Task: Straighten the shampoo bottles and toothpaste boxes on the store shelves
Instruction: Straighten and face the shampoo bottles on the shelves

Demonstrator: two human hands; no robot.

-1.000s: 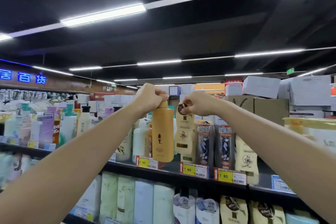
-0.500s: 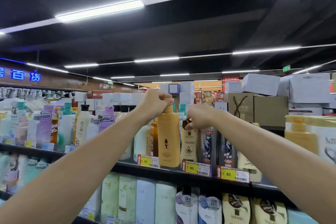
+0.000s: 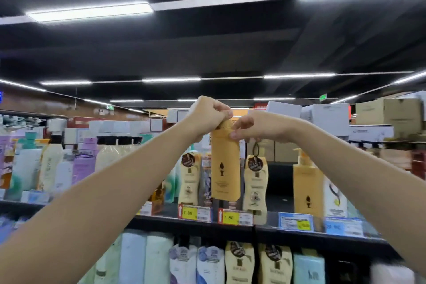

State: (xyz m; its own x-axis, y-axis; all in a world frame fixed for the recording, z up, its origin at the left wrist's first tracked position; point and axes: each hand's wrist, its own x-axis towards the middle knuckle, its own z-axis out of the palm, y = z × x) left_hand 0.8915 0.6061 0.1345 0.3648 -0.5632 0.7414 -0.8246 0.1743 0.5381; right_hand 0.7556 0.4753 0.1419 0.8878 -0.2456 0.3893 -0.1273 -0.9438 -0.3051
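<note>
Your left hand (image 3: 208,115) was clenched over the cap of the tall, flat-sided orange-tan plastic shampoo bottle (image 3: 224,168). Your right hand (image 3: 255,128) was pinching the bottle's shoulder just below the cap, thumb and fingertips (image 3: 234,135) against its face. That was the change: a moment earlier the right hand had been holding the brown round tag of a cream plastic bottle (image 3: 190,177), and it had since let go and joined the left on the orange one. The bottle had also shifted right, past that cream bottle. It hung upright in both hands, in front of the dark packs between the two cream bottles. Its base looked clear of the black top shelf (image 3: 161,222), just above the yellow price tags (image 3: 229,217). A matching orange pump bottle (image 3: 307,187) stood further right on the same shelf. So the orange bottle appeared to be in mid-move, perhaps towards its twin. It had not yet been set down or squared to the front.
</note>
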